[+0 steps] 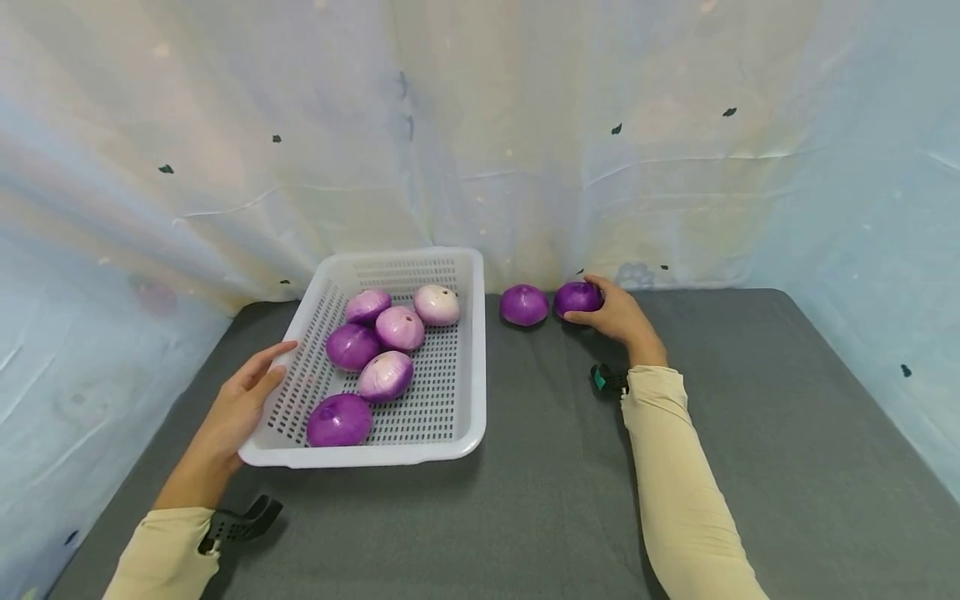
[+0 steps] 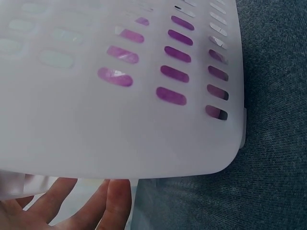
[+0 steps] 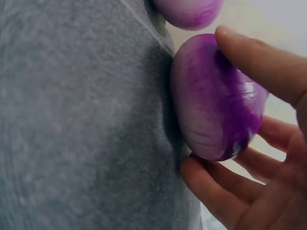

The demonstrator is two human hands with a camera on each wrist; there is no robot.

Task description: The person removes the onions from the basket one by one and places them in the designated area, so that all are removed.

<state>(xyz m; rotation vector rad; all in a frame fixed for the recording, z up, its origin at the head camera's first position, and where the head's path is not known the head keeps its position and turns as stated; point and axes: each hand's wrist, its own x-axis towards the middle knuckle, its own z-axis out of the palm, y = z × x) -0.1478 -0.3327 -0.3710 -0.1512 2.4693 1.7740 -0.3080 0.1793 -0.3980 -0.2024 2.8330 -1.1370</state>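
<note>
A white perforated plastic basket (image 1: 478, 367) stands left of the middle with several purple-and-white red onions (image 1: 340, 419) inside. My left hand (image 1: 236, 408) grips its left rim, thumb on top; in the left wrist view the fingers (image 2: 117, 201) show below the rim. Beyond the basket's right side, my right hand (image 1: 624, 318) holds a red onion (image 1: 576, 297) at the back of the table. Seen from the right wrist, the thumb lies on one side of this onion (image 3: 216, 98) and fingertips touch the other. Another red onion (image 1: 524, 305) lies just left of it.
The table has a dark grey cloth (image 1: 555, 500). A pale patterned curtain (image 1: 525, 150) hangs right behind the table's back edge and along both sides. Dark wrist straps (image 1: 243, 521) sit on both sleeves.
</note>
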